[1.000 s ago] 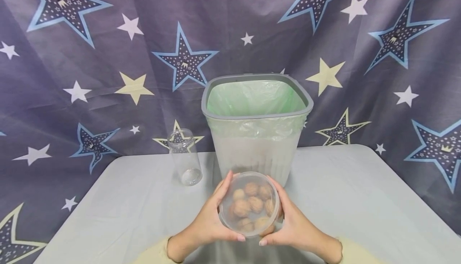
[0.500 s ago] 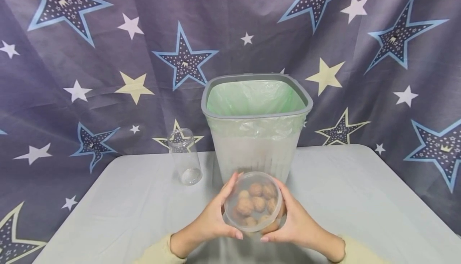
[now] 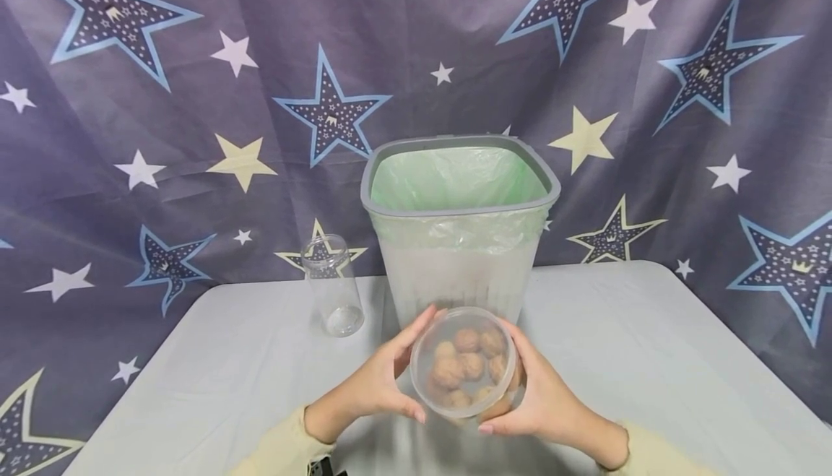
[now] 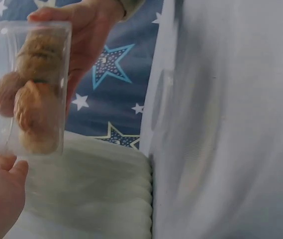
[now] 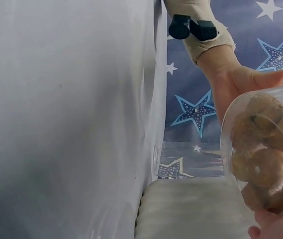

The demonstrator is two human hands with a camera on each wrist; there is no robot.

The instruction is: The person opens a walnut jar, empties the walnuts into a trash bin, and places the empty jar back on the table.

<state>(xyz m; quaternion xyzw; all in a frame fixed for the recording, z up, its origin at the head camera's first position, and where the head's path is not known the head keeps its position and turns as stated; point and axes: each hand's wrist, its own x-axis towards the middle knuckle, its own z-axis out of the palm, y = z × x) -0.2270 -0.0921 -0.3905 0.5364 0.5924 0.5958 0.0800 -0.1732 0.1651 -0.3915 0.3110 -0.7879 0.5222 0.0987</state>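
A clear plastic jar of walnuts (image 3: 464, 364) is held up in front of the bin, tilted, with its round translucent end facing the head camera. My right hand (image 3: 539, 396) grips the jar from the right side, thumb low and fingers behind it. On the other side, my left hand (image 3: 386, 378) has its thumb stretched out apart from the jar and its fingers reaching up by the far edge. Several walnuts (image 4: 37, 94) show through the jar's wall in the left wrist view. The left fingertips (image 4: 19, 169) are right at the jar's edge there.
Behind the hands stands a white waste bin (image 3: 455, 266) with a grey rim and a light green bag liner. Left of it, a clear jar without contents (image 3: 334, 288) stands on the grey-covered table (image 3: 227, 360). A star-patterned curtain (image 3: 416, 28) hangs at the back.
The jar of walnuts has shifted a little to the right with my right hand. My left hand has loosened, its thumb coming away from the jar. The bin and the other jar stay put.
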